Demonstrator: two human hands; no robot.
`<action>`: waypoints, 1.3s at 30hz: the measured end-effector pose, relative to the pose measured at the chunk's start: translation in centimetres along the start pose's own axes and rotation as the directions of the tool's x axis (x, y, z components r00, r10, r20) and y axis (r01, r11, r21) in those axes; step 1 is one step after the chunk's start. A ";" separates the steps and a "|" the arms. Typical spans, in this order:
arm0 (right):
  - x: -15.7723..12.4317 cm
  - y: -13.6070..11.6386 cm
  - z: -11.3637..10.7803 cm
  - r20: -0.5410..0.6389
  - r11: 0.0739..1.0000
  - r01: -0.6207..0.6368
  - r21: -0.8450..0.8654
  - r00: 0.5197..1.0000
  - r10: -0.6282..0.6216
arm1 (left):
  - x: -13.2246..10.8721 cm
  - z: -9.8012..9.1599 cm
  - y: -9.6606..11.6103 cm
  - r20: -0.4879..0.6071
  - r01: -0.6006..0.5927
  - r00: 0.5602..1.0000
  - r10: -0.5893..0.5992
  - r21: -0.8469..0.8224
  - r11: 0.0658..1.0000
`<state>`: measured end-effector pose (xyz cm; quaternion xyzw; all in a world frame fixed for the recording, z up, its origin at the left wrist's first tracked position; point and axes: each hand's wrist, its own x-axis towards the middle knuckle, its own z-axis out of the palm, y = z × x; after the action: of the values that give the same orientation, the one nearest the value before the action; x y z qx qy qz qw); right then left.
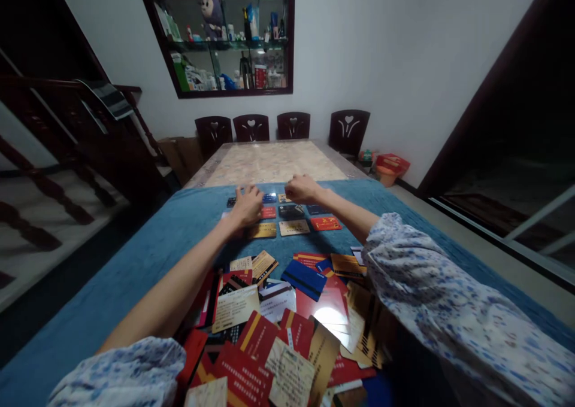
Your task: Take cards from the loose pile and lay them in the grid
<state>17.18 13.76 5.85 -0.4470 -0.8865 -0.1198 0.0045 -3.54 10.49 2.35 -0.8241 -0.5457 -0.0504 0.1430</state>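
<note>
At the far left, a wooden stair railing (49, 185) runs beside the blue cloth (130, 269) on the table (265, 163). The left hand (249, 206) reaches over the left end of the laid-out cards, its fingers bent downward and slightly parted — whether they grip a card, I cannot tell. To its right lie a red card (268, 212) and, nearer, a gold card (264, 231). In the middle sit a black card (291, 210) and a cream card (294, 227); the loose pile of cards (258, 335) is nearer the person. The right hand (302, 188) is curled above the far row — its fingertips are hidden, so any hold is unclear. Right of the cream card lies a red-and-yellow card (326, 223).
</note>
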 end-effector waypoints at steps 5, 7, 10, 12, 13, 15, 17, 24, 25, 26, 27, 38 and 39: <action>-3.4 -0.2 -0.8 0.009 1.000 -0.010 -0.004 1.000 0.010 | -1.6 -0.5 2.1 -0.016 -0.015 1.000 0.014 -0.048 0.999; -4.8 -0.1 -1.0 0.004 1.000 -0.016 -0.007 1.000 0.016 | -2.2 -0.8 3.1 -0.016 -0.023 1.000 0.022 -0.058 0.998; -6.7 0.1 -0.9 -0.008 1.000 -0.025 -0.016 1.000 0.025 | -3.0 -1.2 4.5 -0.027 -0.046 0.999 0.045 -0.064 0.997; -7.9 0.3 -0.7 -0.011 0.999 -0.033 -0.015 0.999 0.033 | -3.4 -1.3 5.4 -0.037 -0.058 0.998 0.055 -0.068 0.996; -8.5 0.4 -0.6 -0.008 0.999 -0.040 -0.014 0.999 0.040 | -3.6 -1.3 5.9 -0.041 -0.065 0.997 0.062 -0.073 0.995; -9.8 0.7 -0.5 -0.004 0.998 -0.055 -0.015 0.998 0.055 | -3.9 -1.3 6.9 -0.055 -0.089 0.995 0.084 -0.088 0.992; -11.0 0.9 -0.4 0.001 0.998 -0.066 -0.019 0.998 0.066 | -4.2 -1.3 8.1 -0.072 -0.114 0.992 0.107 -0.109 0.988; -15.3 1.7 -0.2 0.027 0.994 -0.110 -0.015 0.994 0.111 | -5.1 -2.0 12.6 -0.094 -0.204 0.977 0.191 -0.160 0.966; -15.9 1.7 -0.2 0.026 0.993 -0.116 -0.012 0.993 0.117 | -5.3 -2.0 13.2 -0.100 -0.221 0.973 0.207 -0.164 0.961; -16.4 1.8 -0.1 0.027 0.992 -0.122 -0.010 0.992 0.122 | -5.4 -2.0 13.7 -0.106 -0.242 0.968 0.227 -0.166 0.956; -17.0 1.9 0.1 0.029 0.991 -0.134 -0.010 0.990 0.135 | -5.5 -2.0 14.2 -0.115 -0.262 0.963 0.245 -0.166 0.951; -23.1 3.3 3.4 0.041 0.986 -0.151 0.070 0.988 0.149 | -6.1 -2.7 19.3 -0.053 -0.360 0.932 0.358 -0.234 0.903; -23.5 3.4 3.6 0.047 0.984 -0.157 0.083 0.987 0.154 | -6.0 -2.8 19.8 -0.036 -0.359 0.931 0.363 -0.257 0.897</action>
<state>34.38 -2.13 0.32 -0.5165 -0.8532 -0.0714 0.0150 12.36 -2.85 -0.03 -0.9228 -0.3731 -0.0887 0.0374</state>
